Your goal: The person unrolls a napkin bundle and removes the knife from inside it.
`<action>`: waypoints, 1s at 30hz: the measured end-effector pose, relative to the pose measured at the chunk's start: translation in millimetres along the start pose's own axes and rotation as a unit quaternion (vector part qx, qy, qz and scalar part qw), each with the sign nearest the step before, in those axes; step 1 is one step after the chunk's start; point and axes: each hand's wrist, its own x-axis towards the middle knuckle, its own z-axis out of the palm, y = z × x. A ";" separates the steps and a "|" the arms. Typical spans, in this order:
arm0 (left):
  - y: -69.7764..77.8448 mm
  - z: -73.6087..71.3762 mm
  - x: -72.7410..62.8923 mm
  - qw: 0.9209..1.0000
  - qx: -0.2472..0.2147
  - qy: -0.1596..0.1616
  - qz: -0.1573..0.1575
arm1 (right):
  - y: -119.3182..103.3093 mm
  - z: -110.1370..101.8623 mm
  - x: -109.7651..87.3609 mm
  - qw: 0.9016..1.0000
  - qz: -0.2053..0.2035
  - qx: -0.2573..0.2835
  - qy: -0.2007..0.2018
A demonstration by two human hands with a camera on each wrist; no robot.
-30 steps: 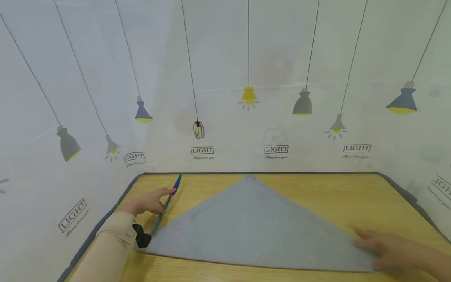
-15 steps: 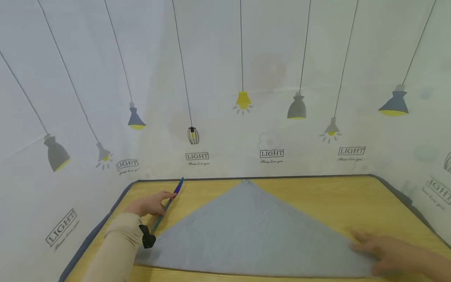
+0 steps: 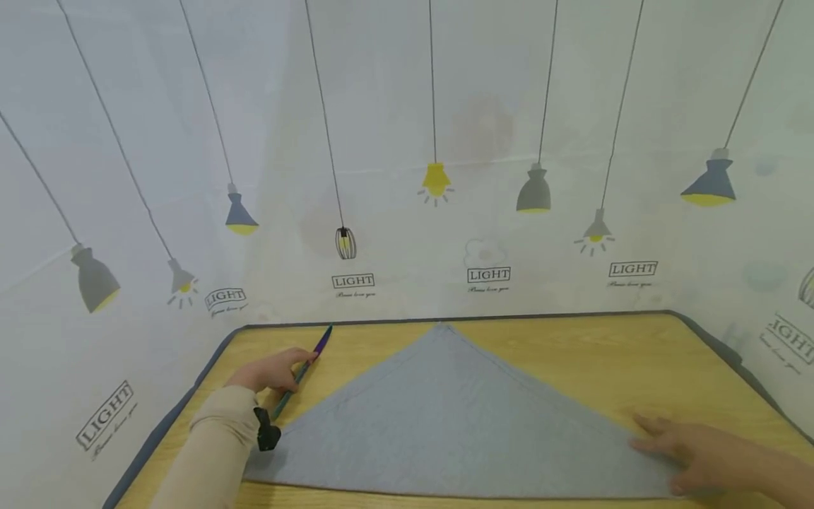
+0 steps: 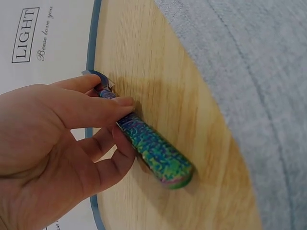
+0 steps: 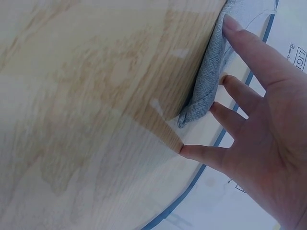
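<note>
A grey cloth [image 3: 439, 424] lies folded into a triangle on the wooden table [image 3: 591, 353], its point toward the far edge. To the left of it, my left hand [image 3: 273, 371] pinches a knife [image 3: 322, 343] between thumb and fingers. The left wrist view shows the patterned green-blue handle [image 4: 158, 155] low over the wood, its blade pointing away. Fingers spread, my right hand [image 3: 706, 452] rests at the cloth's right corner. In the right wrist view its thumb touches the thick folded edge [image 5: 206, 88], and a fingertip reaches the table beyond the corner.
Behind the table and along both sides hangs a pale curtain [image 3: 394, 141] printed with lamps and the word LIGHT. A dark blue edging [image 3: 547, 317] runs round the table top. A black device [image 3: 267, 429] is strapped at the left wrist.
The head view has turned slightly to the left. My left hand and the knife have shifted a little right, closer to the cloth. The right hand stays at its corner.
</note>
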 end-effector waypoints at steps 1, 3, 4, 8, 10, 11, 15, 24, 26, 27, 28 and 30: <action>1.0 -0.3 0.8 1.000 0.011 -0.001 0.004 | 1.5 0.4 -1.1 1.000 -0.006 -0.007 0.004; 2.6 -1.3 2.6 0.999 0.029 -0.003 0.015 | 4.3 0.5 -3.1 1.000 -0.018 -0.018 0.011; 3.9 -2.0 3.1 0.999 0.044 -0.001 0.021 | 5.3 0.1 -3.9 0.999 -0.024 -0.024 0.014; 4.6 -3.5 1.8 0.997 0.073 0.008 0.019 | 4.9 -2.8 -4.4 1.000 -0.016 -0.012 0.009; 3.9 -3.2 -0.8 0.996 0.089 0.014 0.027 | 2.0 -3.7 -3.9 1.000 -0.007 0.001 0.000; 4.2 -2.8 -3.2 0.995 0.090 0.017 0.033 | 1.0 -3.5 -4.4 1.000 -0.007 0.006 0.000; 2.6 -3.5 -8.7 0.989 0.127 0.036 0.071 | 0.3 -1.5 -6.0 1.000 -0.002 0.003 -0.001; -8.8 -4.7 -9.0 0.988 0.116 0.044 0.088 | -5.3 -3.2 -3.2 1.000 0.009 -0.025 -0.009; -10.8 -5.3 -8.9 0.991 0.099 0.044 0.081 | -6.4 -3.7 -0.7 0.999 0.001 -0.038 -0.005; -11.6 -5.5 -8.7 0.992 0.090 0.042 0.073 | -7.0 -3.7 0.4 0.999 -0.001 -0.044 -0.002; -11.9 -5.6 -8.6 0.995 0.073 0.039 0.062 | -7.4 -3.7 1.4 0.999 -0.005 -0.046 0.002; -11.0 -5.8 -8.7 0.998 0.044 0.032 0.041 | -9.7 -4.7 3.2 0.999 -0.003 -0.052 0.003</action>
